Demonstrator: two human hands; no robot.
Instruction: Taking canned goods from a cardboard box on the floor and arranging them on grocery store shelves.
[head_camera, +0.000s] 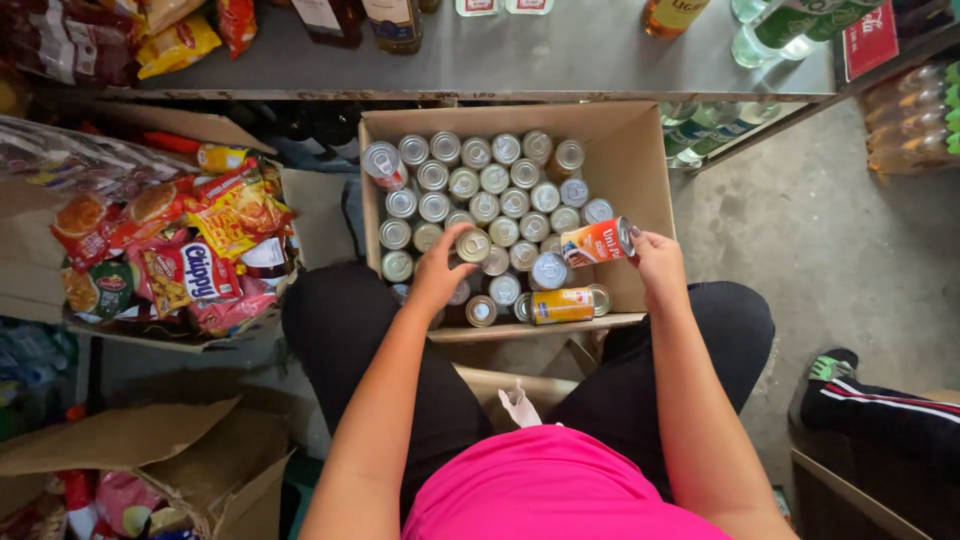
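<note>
An open cardboard box (640, 150) in front of my knees holds several upright silver-topped cans (490, 180). My left hand (438, 265) reaches into the box, fingers closed around the top of one upright can (473, 245) near the front. My right hand (655, 255) holds an orange and white can (598, 242) tilted on its side above the box's right front part. A yellow can (562, 305) lies on its side at the front edge of the box.
A grey metal shelf (560, 60) with bottles runs across the top. A box of snack packets (180, 250) stands at left, another open carton (200, 460) at lower left. Bottle packs (915, 115) lie at right. Another person's leg and shoe (850, 385) rest at right.
</note>
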